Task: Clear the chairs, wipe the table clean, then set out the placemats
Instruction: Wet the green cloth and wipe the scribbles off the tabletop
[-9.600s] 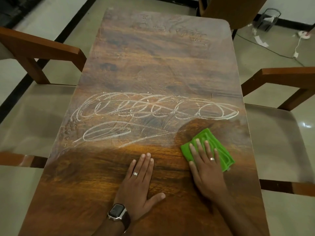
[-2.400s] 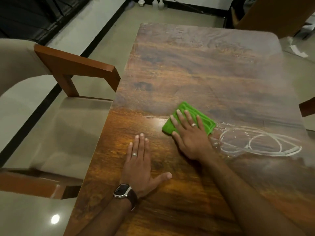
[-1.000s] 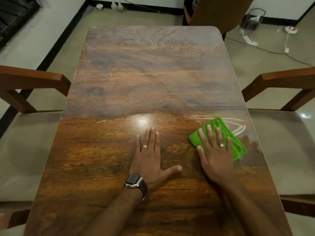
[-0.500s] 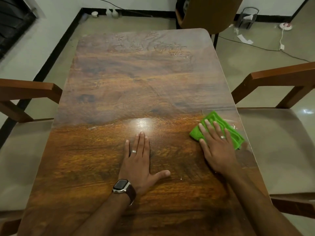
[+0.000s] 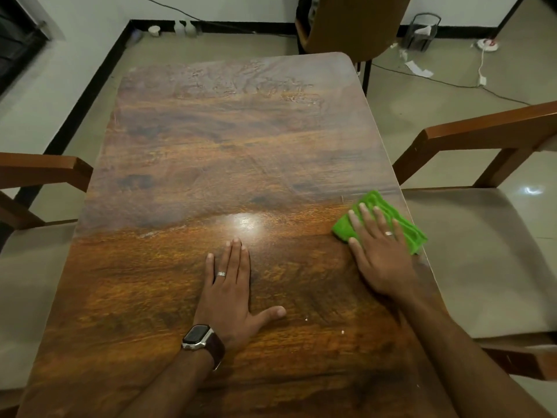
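Both hands lie flat on the table (image 5: 229, 152). On the left side, the left hand (image 5: 232, 292) rests with straight fingers and the thumb spread out; it holds nothing and only leans on the wood, near the middle of the near half. A dark watch (image 5: 201, 342) sits on its wrist. Just beyond its fingertips there is a bright reflection of a lamp (image 5: 242, 221) on the shiny surface.

More to the right, the right hand (image 5: 381, 251) presses with straight fingers on the green cloth (image 5: 391, 217), without curling around it. The cloth is folded and lies right at the right edge of the table, its long axis running diagonally from near-left to far-right, and one corner almost reaches over the edge. It is under the right hand only, well apart from the left hand.

The near half of the table looks glossy, I think already wiped. The far half looks dull, with some streaky marks (image 5: 250, 84) close to the far end. So the unwiped part lies straight ahead of the cloth, away from the person, and the right hand would probably have to push it forward and to the left.

A wooden chair (image 5: 482, 137) stands beside the table on the right. No placemats can be seen.
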